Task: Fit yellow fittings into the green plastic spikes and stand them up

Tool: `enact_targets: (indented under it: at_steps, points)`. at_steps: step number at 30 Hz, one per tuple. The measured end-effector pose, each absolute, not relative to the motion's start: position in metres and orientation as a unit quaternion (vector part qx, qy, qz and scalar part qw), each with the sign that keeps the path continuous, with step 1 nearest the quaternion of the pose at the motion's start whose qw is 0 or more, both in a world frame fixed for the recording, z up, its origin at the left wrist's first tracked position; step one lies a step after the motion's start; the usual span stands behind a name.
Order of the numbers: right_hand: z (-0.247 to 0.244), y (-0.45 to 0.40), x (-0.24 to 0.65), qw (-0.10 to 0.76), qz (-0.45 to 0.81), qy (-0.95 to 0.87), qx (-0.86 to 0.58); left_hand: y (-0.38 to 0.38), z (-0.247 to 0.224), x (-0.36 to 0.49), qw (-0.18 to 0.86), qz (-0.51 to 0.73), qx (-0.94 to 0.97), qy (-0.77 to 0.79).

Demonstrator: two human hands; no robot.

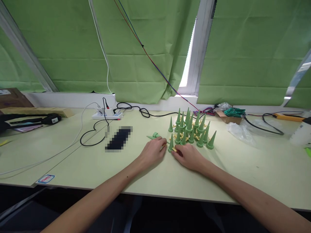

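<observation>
Several green plastic cones with round bases stand in a cluster on the table, one of them (pixel 212 141) at the cluster's right front. Small yellow pieces (pixel 196 137) lie among them. My right hand (pixel 188 156) is closed at the cluster's front edge, pinching a small yellow piece (pixel 174 149) beside a standing cone (pixel 171 144). To its left, my left hand (pixel 153 150) rests on the table with curled fingers. A bit of yellow shows at those fingertips, too small to name. Just beyond that hand, a green cone (pixel 151 137) lies on its side.
A blurred dark flat object (pixel 119 139) lies left of my hands. Behind it are a white power strip (pixel 108 114) and black cables (pixel 145 112). At the right are a small cardboard box (pixel 228 118), clear plastic bags (pixel 240 133) and a white bottle (pixel 301 132).
</observation>
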State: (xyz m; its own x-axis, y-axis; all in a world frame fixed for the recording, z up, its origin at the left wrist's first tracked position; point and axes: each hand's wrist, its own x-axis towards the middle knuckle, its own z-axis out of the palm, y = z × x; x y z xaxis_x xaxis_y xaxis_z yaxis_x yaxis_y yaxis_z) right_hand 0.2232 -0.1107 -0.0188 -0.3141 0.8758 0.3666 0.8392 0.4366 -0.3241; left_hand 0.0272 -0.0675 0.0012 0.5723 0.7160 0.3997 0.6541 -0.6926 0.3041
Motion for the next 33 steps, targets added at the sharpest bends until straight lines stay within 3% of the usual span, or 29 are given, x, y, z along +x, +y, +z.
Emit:
enact_targets:
  at_steps: [8, 17, 33]
  points:
    - [-0.015, -0.111, 0.224, 0.298, 0.064, -0.797, -0.521, -0.077, 0.006, 0.031, 0.070, 0.443, 0.823, 0.350]
    - [-0.008, -0.116, 0.224, 0.453, 0.073, -0.782, -0.421, -0.082, 0.001, 0.034, 0.073, 0.449, 0.845, 0.283]
    - [-0.013, -0.115, 0.225, 0.429, 0.092, -0.814, -0.382, -0.085, 0.002, 0.037, 0.206, 0.417, 0.829, 0.310]
